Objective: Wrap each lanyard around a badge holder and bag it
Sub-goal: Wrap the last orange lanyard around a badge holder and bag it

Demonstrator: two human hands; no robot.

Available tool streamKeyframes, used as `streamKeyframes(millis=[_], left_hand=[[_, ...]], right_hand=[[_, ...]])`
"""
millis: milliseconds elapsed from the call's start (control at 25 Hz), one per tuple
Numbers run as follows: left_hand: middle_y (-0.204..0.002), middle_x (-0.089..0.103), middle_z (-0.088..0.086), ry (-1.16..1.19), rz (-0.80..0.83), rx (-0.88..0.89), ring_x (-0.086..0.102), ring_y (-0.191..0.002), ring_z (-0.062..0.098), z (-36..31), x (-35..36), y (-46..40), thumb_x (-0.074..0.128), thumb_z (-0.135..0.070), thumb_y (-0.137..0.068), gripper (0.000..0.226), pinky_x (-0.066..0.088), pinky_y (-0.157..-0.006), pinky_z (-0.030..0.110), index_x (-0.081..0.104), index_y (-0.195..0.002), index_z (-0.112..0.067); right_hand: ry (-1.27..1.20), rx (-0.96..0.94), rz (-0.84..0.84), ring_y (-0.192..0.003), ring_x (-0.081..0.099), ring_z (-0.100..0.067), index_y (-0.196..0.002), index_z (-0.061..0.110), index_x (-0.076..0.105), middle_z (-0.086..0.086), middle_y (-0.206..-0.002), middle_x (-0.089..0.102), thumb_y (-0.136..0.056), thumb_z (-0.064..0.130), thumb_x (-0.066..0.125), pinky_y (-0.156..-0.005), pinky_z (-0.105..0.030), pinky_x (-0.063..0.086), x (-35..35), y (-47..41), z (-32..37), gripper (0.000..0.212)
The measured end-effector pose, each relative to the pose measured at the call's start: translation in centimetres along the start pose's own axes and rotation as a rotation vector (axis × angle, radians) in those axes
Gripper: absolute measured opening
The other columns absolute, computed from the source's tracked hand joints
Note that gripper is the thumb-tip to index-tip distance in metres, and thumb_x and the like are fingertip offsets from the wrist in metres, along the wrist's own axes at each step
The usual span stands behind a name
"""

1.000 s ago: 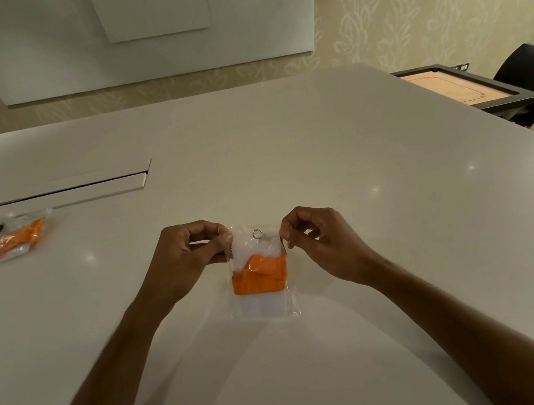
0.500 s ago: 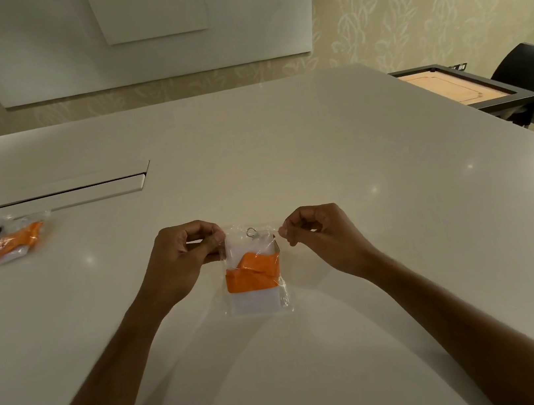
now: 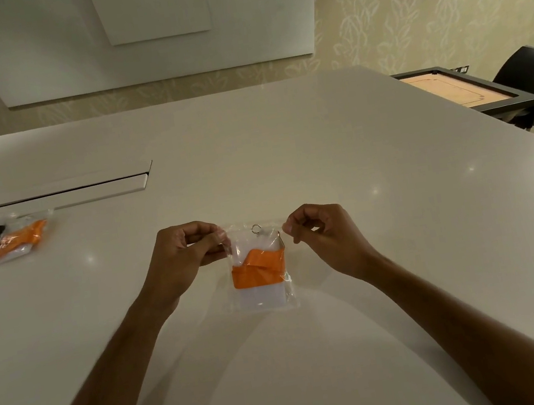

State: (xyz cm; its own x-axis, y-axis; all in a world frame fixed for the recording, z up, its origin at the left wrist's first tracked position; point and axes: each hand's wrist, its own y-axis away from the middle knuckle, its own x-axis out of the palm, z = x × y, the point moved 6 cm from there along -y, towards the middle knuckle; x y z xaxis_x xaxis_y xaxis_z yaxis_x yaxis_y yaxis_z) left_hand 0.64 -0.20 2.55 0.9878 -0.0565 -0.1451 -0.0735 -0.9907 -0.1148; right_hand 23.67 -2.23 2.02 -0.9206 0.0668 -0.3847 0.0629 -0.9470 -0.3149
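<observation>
Your left hand (image 3: 185, 259) and right hand (image 3: 323, 232) each pinch a top corner of a small clear bag (image 3: 265, 301), thumb pressed against forefinger on the plastic, the other fingers curled in. The bag lies flat on the white table (image 3: 356, 161), directly in front of you, between your hands.

What could go wrong: the top strip looks stretched tight between your two pinches, so pulling the corners further apart could tear the thin plastic or pop the seal open again. The metal ring (image 3: 256, 228) sits right at the bag's mouth; if it lies across the closure, the seal will likely not shut along its whole length, and the contents could slide out when you lift the bag.

Inside, the badge holder (image 3: 261, 295) shows as a pale rectangle, upright toward you, with an orange lanyard (image 3: 258, 271) wound in a broad band across its middle. A metal clip runs along the band's right edge. Well apart, at the far left, two filled bags (image 3: 1, 240) lie side by side.
</observation>
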Motion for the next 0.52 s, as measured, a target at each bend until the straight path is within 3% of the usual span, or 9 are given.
streamKeyframes(millis=[80, 240, 440, 520], left_hand=[[-0.075, 0.074, 0.009, -0.028, 0.009, 0.012, 0.072, -0.071, 0.021, 0.02, 0.08, -0.03, 0.062, -0.002, -0.088, 0.010, 0.056, -0.064, 0.021, 0.071, -0.084, -0.005], [-0.075, 0.072, 0.006, -0.129, 0.008, 0.058, 0.071, -0.071, 0.017, -0.05, 0.35, -0.01, 0.059, -0.004, -0.091, 0.013, 0.058, -0.067, 0.021, 0.070, -0.084, -0.007], [-0.074, 0.071, 0.001, -0.114, 0.019, 0.087, 0.070, -0.072, 0.014, -0.39, 0.45, 0.08, 0.058, -0.003, -0.091, 0.017, 0.054, -0.063, 0.016, 0.069, -0.081, -0.011], [-0.075, 0.071, 0.002, -0.103, 0.004, 0.080, 0.070, -0.073, 0.015, -0.33, 0.30, 0.00, 0.058, -0.003, -0.091, 0.017, 0.055, -0.064, 0.018, 0.069, -0.081, -0.011]], right_hand=[[0.001, 0.002, 0.001, -0.066, 0.064, -0.005, -0.073, 0.024, 0.066, 0.017, -0.068, 0.067, -0.092, 0.019, 0.067, -0.060, -0.013, 0.045, 0.07, -0.03, -0.06, 0.020], [0.005, -0.004, 0.010, -0.067, 0.065, -0.006, -0.073, 0.024, 0.067, 0.012, -0.071, 0.068, -0.091, 0.019, 0.067, -0.064, -0.019, 0.049, 0.18, -0.10, -0.25, 0.019], [-0.037, 0.034, 0.025, -0.060, 0.061, -0.001, -0.081, 0.017, 0.069, 0.013, -0.071, 0.068, -0.091, 0.022, 0.067, -0.053, -0.008, 0.038, 0.41, -0.12, -0.72, 0.012], [-0.068, 0.053, 0.040, -0.064, 0.064, -0.003, -0.085, 0.016, 0.070, 0.010, -0.077, 0.070, -0.092, 0.021, 0.066, -0.054, -0.011, 0.040, 0.63, -0.06, -0.81, 0.010]])
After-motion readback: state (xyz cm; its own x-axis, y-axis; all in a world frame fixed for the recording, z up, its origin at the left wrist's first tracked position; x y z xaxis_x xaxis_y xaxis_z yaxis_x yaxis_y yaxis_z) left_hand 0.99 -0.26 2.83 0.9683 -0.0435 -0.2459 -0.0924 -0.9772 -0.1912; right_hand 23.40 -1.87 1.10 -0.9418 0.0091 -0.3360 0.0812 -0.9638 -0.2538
